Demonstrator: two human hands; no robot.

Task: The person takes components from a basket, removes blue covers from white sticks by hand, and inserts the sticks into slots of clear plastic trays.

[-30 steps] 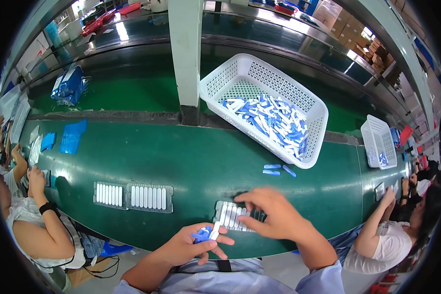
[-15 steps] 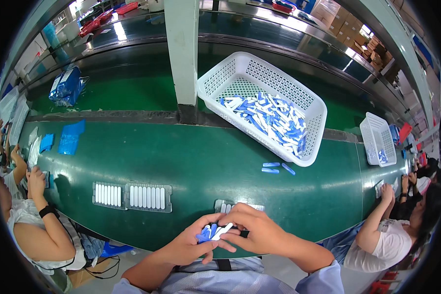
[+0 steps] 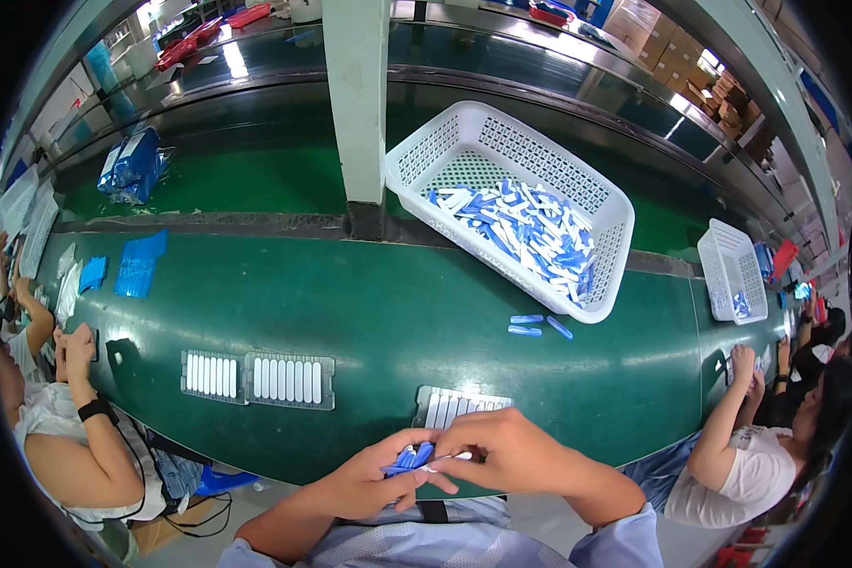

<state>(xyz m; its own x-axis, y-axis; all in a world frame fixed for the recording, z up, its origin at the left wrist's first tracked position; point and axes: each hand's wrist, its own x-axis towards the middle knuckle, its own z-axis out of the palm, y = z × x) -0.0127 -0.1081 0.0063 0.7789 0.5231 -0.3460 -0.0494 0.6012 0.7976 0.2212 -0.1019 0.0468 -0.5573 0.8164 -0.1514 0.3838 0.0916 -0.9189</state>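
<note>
Near the table's front edge, my left hand (image 3: pixel 364 483) is curled around a small bunch of slim blue-and-white plastic strips (image 3: pixel 407 458) with rounded ends. My right hand (image 3: pixel 506 450) meets it, thumb and fingers pinched on one strip (image 3: pixel 463 456), whose white end shows; the rest is hidden by the fingers. Just beyond my hands lies a clear plastic tray (image 3: pixel 426 396) with white strips in its slots, its near side covered by my right hand. Further left, two similar clear trays (image 3: pixel 328 386) (image 3: pixel 186 379) hold rows of white strips.
A white basket (image 3: pixel 618 227) heaped with blue and white strips stands at the back right, three loose strips (image 3: pixel 526 330) before it. A post (image 3: pixel 358 114) rises behind the table. Blue sheets (image 3: pixel 141 265) lie left. People sit on both sides; a smaller basket (image 3: pixel 715 275) stands right.
My right hand has closed in on the bunch, and the white strip that stuck up between my hands is now mostly behind its fingers. More of the tray beyond my hands shows.
</note>
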